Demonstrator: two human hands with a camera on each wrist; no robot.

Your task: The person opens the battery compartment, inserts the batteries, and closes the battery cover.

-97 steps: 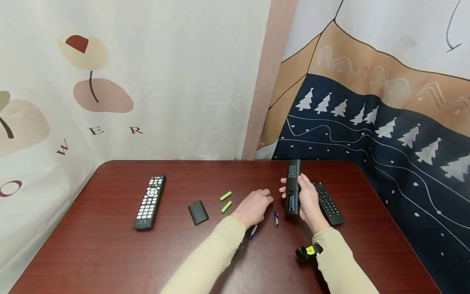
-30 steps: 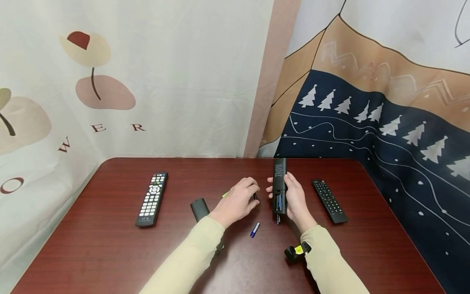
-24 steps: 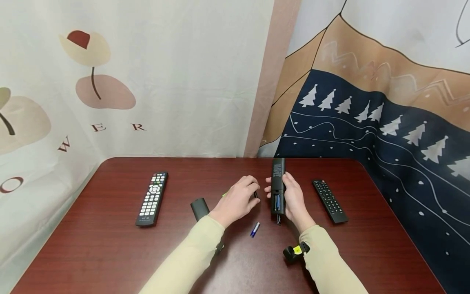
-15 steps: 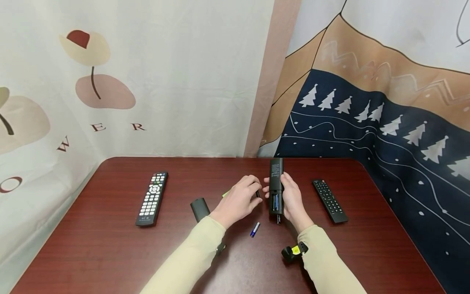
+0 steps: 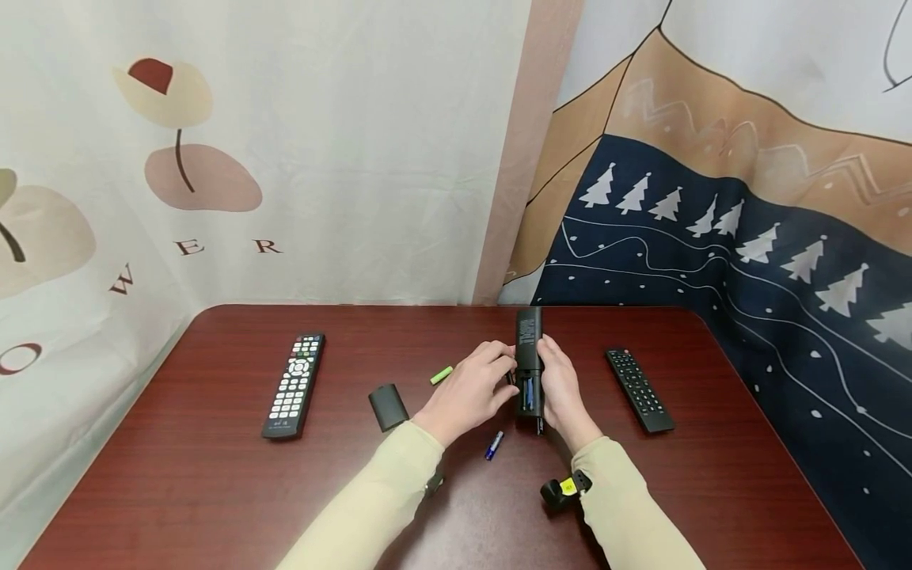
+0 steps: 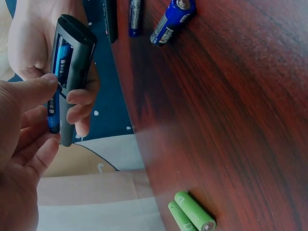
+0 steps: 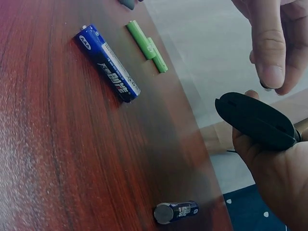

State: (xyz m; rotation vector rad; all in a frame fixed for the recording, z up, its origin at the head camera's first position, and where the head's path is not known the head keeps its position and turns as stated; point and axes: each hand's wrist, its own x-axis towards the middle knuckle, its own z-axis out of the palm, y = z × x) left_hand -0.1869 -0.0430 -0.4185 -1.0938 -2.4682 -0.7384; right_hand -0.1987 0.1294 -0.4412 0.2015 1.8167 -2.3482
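The uncovered black remote apparently holds one blue battery, another close beside.

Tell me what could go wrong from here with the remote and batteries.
The held battery could slip from the left hand or go in backwards; I can't make out its polarity. The open remote in the right hand might lose its inner battery if tipped. A loose blue battery lies close by and could roll if brushed.
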